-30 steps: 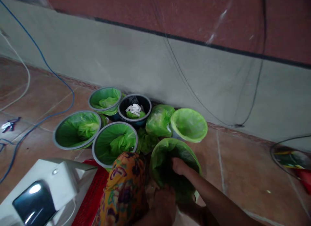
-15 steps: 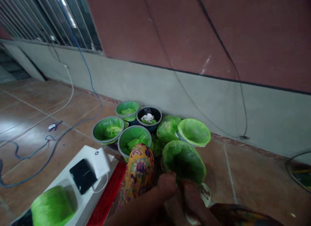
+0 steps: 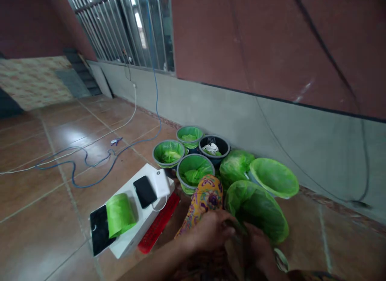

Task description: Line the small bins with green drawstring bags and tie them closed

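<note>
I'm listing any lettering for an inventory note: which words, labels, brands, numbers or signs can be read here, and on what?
No text can be read in this view.
White box-shaped device: a small dark mark, too small to make out.
Black flat item: a small pale mark, too small to make out.
Dark phone: nothing legible.
Frontmost green-lined bin: no legible lettering.

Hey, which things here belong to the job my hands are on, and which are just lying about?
Likely part of the job:
green-lined bin by your right hand
other green-lined bins
green plastic roll on the white box

Seemingly just lying about:
phone, also on the white box
blue cable
red plastic item
</note>
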Demonstrator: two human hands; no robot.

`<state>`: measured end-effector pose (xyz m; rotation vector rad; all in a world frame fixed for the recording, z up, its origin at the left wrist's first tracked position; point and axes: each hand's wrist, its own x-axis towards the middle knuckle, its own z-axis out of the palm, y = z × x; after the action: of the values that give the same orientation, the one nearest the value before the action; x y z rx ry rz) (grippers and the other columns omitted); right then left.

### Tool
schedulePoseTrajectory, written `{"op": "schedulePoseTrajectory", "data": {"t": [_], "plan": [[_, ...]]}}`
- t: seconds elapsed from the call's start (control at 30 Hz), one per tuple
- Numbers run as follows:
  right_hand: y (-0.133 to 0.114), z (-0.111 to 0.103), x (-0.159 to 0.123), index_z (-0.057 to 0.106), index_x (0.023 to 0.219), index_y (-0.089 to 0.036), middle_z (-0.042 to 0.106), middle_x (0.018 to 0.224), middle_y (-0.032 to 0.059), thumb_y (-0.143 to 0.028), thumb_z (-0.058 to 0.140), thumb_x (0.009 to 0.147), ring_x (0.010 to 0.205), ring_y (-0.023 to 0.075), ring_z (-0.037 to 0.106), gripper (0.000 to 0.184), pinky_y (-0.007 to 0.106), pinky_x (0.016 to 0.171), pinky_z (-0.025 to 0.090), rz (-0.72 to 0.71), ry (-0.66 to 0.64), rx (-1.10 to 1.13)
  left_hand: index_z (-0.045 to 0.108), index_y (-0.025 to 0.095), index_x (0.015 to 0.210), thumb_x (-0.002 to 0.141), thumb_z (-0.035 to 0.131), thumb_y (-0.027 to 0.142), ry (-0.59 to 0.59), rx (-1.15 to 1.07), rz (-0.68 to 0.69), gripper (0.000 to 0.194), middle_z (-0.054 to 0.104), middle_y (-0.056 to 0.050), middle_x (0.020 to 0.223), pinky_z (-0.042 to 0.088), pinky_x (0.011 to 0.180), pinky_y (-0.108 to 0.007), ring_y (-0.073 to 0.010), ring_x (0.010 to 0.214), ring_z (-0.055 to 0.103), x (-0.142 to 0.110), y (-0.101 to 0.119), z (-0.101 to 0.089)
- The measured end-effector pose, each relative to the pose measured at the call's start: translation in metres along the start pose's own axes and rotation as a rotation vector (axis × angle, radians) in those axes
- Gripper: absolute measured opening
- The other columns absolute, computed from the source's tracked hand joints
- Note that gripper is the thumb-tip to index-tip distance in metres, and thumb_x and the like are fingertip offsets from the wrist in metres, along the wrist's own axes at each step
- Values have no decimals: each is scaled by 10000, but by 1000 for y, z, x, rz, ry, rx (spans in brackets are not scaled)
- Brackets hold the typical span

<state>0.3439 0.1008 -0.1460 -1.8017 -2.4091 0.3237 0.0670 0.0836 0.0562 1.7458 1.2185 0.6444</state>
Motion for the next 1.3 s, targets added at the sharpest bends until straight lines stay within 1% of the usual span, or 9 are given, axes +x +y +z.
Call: {"op": "schedulePoseTrajectory", "data": {"t": [0.1,0.2,0.4,0.57,0.73,0.87,1.03,1.2,1.3], "plan": [[-3,-6,-2,639,1283,-108,688,1259,162,-238,377,859,1168,290,632,515,430,1016,494,-5,79,28,713,183,1115,891,550,314,180,-184,-139,307,745,-53,1080,512,859,-261,-178,951,670,-21,-15,-27],[-5,-9,-3,644,1236,-101,692,1217,187,-336,400,865,1111,327,647,503,466,990,508,16,163,41,729,152,1036,886,522,312,330,-317,-337,302,747,-50,940,499,742,-240,-160,832,650,-45,-49,-35],[-4,-4,-3,649,1170,-117,697,1182,187,-328,386,848,1064,334,665,466,474,980,514,7,184,79,712,140,781,782,543,221,461,-371,-579,188,665,-17,717,438,624,-223,-127,661,556,-93,-113,-10],[-18,-11,3,654,1155,-105,699,1180,185,-298,377,860,1086,309,662,448,448,992,517,9,165,127,713,154,776,772,548,258,413,-365,-665,195,658,-10,698,447,639,-231,-142,681,573,-101,-129,8],[-38,-22,6,672,1127,-121,707,1169,167,-261,390,856,1080,276,663,416,424,997,516,72,202,178,704,153,772,758,556,311,420,-409,-565,217,669,-23,756,451,661,-246,-152,714,585,-82,-125,0],[-47,-29,2,685,1089,-128,714,1155,170,-284,385,870,1062,272,666,404,426,991,511,155,237,216,693,151,761,710,603,392,466,-492,-577,262,621,0,659,413,593,-246,-131,605,516,-61,-121,-12],[-38,-40,-3,645,1169,-72,691,1169,229,-392,346,896,1085,336,645,516,476,983,482,483,346,198,696,156,714,631,680,433,519,-488,-521,290,661,-17,678,454,626,-263,-157,647,562,-32,-113,-34],[-2,-43,-11,593,1245,-37,690,1106,281,-497,343,883,1046,378,662,637,471,869,503,961,337,291,727,163,840,716,650,458,486,-435,-350,330,735,-52,834,518,753,-303,-203,800,646,10,-68,-61],[12,-33,-15,609,1195,-60,693,1063,281,-534,349,872,984,370,684,630,448,810,512,984,305,369,717,170,881,742,637,437,467,-381,-224,311,731,-48,891,521,807,-296,-194,852,655,43,-35,-56]]}}
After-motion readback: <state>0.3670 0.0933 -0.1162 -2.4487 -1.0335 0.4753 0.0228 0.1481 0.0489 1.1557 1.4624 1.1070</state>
